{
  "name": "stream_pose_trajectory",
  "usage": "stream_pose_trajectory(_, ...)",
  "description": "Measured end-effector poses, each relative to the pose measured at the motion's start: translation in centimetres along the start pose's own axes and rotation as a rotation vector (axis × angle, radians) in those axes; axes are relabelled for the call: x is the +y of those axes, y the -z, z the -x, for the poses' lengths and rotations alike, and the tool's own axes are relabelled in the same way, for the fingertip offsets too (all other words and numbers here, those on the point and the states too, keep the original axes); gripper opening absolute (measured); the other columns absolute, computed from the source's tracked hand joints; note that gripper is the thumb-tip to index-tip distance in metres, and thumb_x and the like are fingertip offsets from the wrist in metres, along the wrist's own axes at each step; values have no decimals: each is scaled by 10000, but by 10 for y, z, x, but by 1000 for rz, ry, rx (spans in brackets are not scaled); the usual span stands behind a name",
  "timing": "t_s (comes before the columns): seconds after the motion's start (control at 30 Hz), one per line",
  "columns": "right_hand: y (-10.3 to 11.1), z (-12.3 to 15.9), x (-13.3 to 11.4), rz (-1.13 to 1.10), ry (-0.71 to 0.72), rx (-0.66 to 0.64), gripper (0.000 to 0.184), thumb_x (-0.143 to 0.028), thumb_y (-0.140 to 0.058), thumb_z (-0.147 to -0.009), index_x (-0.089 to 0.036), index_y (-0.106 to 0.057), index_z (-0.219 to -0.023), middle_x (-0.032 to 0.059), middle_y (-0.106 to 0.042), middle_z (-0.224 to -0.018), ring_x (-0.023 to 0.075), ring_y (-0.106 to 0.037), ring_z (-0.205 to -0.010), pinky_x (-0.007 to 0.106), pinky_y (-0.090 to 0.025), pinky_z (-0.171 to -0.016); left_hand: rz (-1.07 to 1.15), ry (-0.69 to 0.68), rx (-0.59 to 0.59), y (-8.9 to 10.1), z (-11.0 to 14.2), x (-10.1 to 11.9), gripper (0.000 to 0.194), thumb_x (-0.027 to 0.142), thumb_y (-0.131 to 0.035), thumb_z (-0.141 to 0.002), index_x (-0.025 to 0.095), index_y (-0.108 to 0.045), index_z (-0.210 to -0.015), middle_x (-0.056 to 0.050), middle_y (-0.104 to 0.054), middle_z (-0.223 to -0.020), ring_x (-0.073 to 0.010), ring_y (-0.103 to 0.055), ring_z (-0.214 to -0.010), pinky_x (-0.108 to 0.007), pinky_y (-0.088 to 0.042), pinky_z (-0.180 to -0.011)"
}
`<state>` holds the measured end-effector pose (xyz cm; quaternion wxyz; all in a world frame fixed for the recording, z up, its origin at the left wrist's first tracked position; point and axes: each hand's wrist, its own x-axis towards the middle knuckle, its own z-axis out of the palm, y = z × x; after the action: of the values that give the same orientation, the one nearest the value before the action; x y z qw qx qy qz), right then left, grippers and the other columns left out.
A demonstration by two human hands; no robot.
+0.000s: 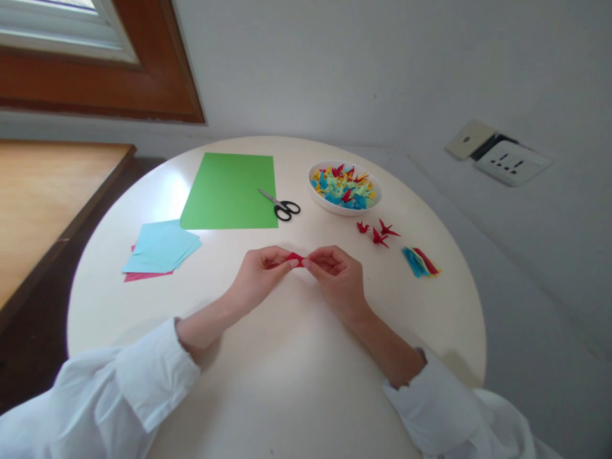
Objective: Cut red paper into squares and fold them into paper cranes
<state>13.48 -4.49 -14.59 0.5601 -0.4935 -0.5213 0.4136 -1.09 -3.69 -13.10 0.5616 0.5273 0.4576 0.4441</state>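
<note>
A small folded piece of red paper (295, 258) is pinched between both hands above the middle of the round white table (268, 382). My left hand (258, 274) grips its left end with fingers closed. My right hand (337, 274) pinches its right end, fingers also closed. Three small red paper cranes (377, 233) lie on the table just beyond my right hand.
A white bowl (345, 205) full of coloured paper cranes stands at the back right. Black scissors (282, 205) lie beside a green sheet (232, 191). Light blue and pink squares (160, 250) are stacked at left. A small stack of coloured squares (421, 261) lies at right.
</note>
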Motion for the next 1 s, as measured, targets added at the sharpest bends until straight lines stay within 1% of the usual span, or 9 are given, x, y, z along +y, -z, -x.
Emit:
stream_pose_trajectory(0.13, 0, 0, 1, 37, 24, -17, 149, -293, -704, -647, -193, -612, -708, 7, -655, -668, 139, -622, -610, 275, -543, -616, -47, -30, 6, 0, 1, -1, 195, 338, -661, -673, 152, -631, -618, -12, -636, -606, -120, -539, -569, -238, -404, -556)
stream_pose_trajectory(0.3, -1, 1, 3, 79, 25, -85, 157, -318, -680, -674, -186, -634, -747, 23, -666, -713, 139, -612, -628, 265, -517, -605, -131, -69, 32, 2, 1, -2, 177, 319, -646, -685, 151, -637, -630, -3, -614, -585, -116, -509, -560, -234, -377, -540)
stream_pose_trajectory(0.43, 0, 0, 2, 140, 29, -136, 131, -308, -636, -708, -184, -624, -669, 0, -634, -613, 128, -572, -572, 251, -472, -555, -130, -60, 33, 3, 1, -3, 181, 317, -643, -684, 146, -642, -628, 2, -601, -566, -107, -488, -539, -227, -354, -512)
stream_pose_trajectory(0.5, 1, 0, 2, 166, 48, -140, 144, -298, -620, -720, -184, -610, -633, -11, -615, -577, 120, -550, -547, 243, -448, -534, -113, -33, 27, 3, 1, -2, 187, 324, -645, -682, 144, -647, -634, 5, -598, -553, -101, -472, -513, -223, -336, -489)
stream_pose_trajectory(0.57, 2, 0, 1, 178, 68, -137, 153, -287, -617, -721, -183, -597, -610, -14, -606, -565, 116, -538, -535, 241, -434, -526, -103, -14, 16, 3, 1, -2, 189, 327, -645, -683, 142, -653, -645, -7, -622, -579, -105, -490, -526, -226, -349, -502)
stream_pose_trajectory(0.67, 4, -1, 0, 151, 70, -122, 162, -291, -615, -721, -185, -586, -602, -11, -606, -566, 122, -548, -541, 247, -446, -531, -123, -22, -10, 2, 0, -2, 196, 329, -633, -695, 141, -663, -648, -26, -653, -617, -122, -529, -566, -235, -380, -537)
stream_pose_trajectory(0.77, 4, -1, 0, 113, 51, -107, 159, -305, -617, -721, -187, -585, -619, -6, -611, -581, 133, -570, -559, 258, -469, -547, -145, -43, -24, 3, -1, -3, 192, 317, -614, -704, 143, -666, -642, -27, -651, -603, -125, -532, -557, -233, -380, -528)
stream_pose_trajectory(0.93, 1, -1, -1, 58, 61, -119, 115, -291, -650, -702, -186, -626, -743, 23, -641, -731, 151, -611, -677, 279, -500, -642, -221, -111, -60, 4, 1, -5, 201, 308, -589, -730, 140, -679, -667, -41, -676, -642, -136, -557, -593, -228, -405, -542)
stream_pose_trajectory(1.0, 0, -1, -2, 62, 91, -130, 100, -283, -645, -711, -190, -633, -745, 21, -635, -739, 146, -602, -685, 271, -494, -638, -282, -152, -95, 4, 2, -6, 214, 302, -565, -750, 137, -687, -686, -43, -687, -659, -141, -571, -612, -226, -415, -551)
